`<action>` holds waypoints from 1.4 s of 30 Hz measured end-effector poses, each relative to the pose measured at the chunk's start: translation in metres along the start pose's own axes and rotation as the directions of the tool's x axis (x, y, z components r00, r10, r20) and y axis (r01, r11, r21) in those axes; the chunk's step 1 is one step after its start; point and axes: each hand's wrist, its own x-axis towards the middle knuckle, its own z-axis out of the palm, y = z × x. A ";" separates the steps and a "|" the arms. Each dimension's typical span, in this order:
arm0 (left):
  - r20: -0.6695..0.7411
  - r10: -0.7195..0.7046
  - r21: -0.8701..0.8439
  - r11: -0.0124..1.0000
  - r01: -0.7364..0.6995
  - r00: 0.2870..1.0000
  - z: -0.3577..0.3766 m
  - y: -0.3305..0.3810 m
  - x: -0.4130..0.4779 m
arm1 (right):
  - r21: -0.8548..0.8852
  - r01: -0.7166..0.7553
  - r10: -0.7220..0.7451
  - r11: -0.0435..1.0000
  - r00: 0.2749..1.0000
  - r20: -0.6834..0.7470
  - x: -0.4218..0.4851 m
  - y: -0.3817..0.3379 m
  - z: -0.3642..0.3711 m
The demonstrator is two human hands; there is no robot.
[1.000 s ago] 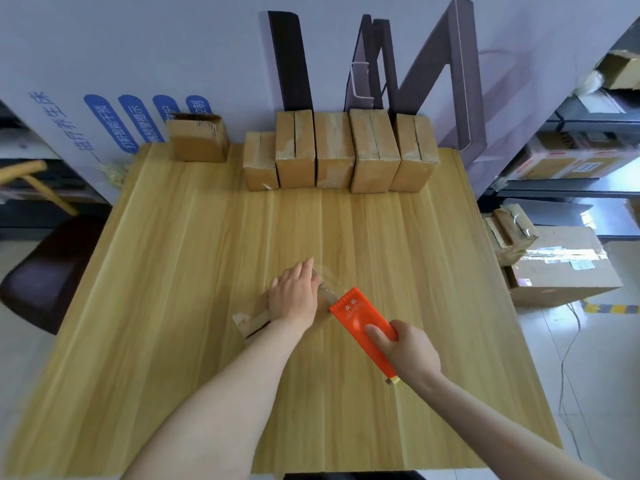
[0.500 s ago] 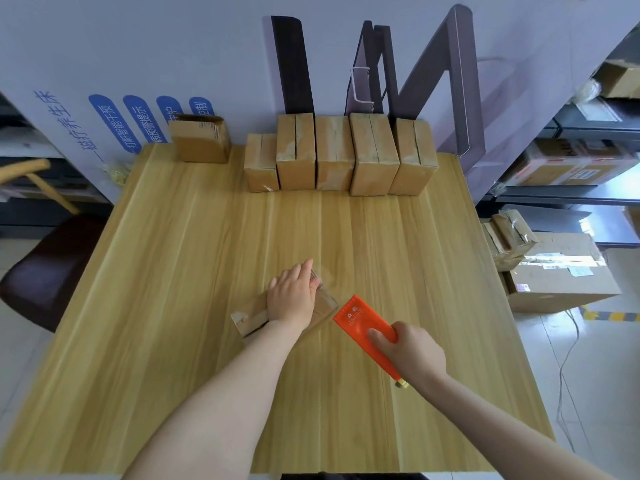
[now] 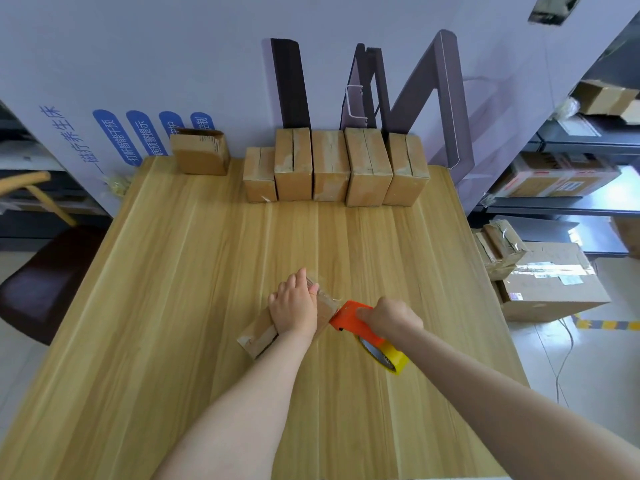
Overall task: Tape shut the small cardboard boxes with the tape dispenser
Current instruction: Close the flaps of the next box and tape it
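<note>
Cardboard, brown and scuffed, shows under my left hand (image 3: 294,306): the small box (image 3: 258,337) lies on its side just below the middle of the frame, turned at an angle. My fingers are laid fairly straight across its top, pressing it down. Clear tape glints along its right end. Touching that end is the nose of the orange tape dispenser (image 3: 348,318), which my right hand (image 3: 389,317) grips from above. Its yellow tape roll (image 3: 394,358) points back toward me.

On every side of the box the wooden table (image 3: 173,306) lies bare, with wide room left, right and ahead. The right edge drops to floor cartons (image 3: 554,289), and the left edge to a dark chair (image 3: 45,278).

Along the far edge, a row of five boxes (image 3: 330,168) stands side by side, flaps closed, so I cannot see any contents. A lone box (image 3: 199,157) sits apart at the upper left. Shelving (image 3: 554,206) at the right edge holds more cartons.
</note>
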 end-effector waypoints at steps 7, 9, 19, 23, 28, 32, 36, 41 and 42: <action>0.155 -0.394 -0.412 0.808 0.421 0.906 -0.013 -0.016 -0.002 | 0.084 -0.029 0.038 0.996 0.994 -0.101 0.002 0.013 0.012; 0.250 -0.497 -0.543 0.639 0.545 0.831 -0.011 -0.022 -0.006 | 0.195 -0.019 0.051 0.981 0.985 -0.165 0.005 0.019 0.000; 0.417 -0.503 -0.697 0.357 0.622 0.757 -0.016 -0.010 -0.027 | 0.711 0.138 0.053 0.690 0.970 -0.239 -0.012 -0.006 -0.002; -0.154 -0.175 -0.416 0.904 0.097 0.972 -0.020 -0.020 -0.036 | 0.732 0.117 0.065 0.672 0.974 -0.215 -0.013 -0.016 0.005; -0.164 0.359 -0.263 0.882 -0.392 0.919 -0.025 -0.004 -0.022 | 0.764 0.104 0.086 0.636 0.975 -0.204 -0.010 -0.013 0.003; 0.146 0.195 -0.348 0.928 -0.134 0.970 -0.033 0.006 -0.008 | 0.770 0.112 0.084 0.628 0.974 -0.210 -0.011 -0.013 0.008; 0.184 0.071 -0.253 0.967 -0.023 0.980 -0.036 0.006 0.001 | 0.771 0.126 0.070 0.624 0.974 -0.215 -0.009 -0.013 0.010; 0.352 0.049 -0.103 0.995 -0.013 0.935 -0.040 0.010 0.020 | 0.782 0.115 0.077 0.612 0.976 -0.204 -0.008 -0.014 0.008; 0.393 0.050 -0.076 0.997 -0.022 0.918 -0.041 0.011 0.023 | 0.787 0.111 0.077 0.607 0.977 -0.197 -0.008 -0.014 0.008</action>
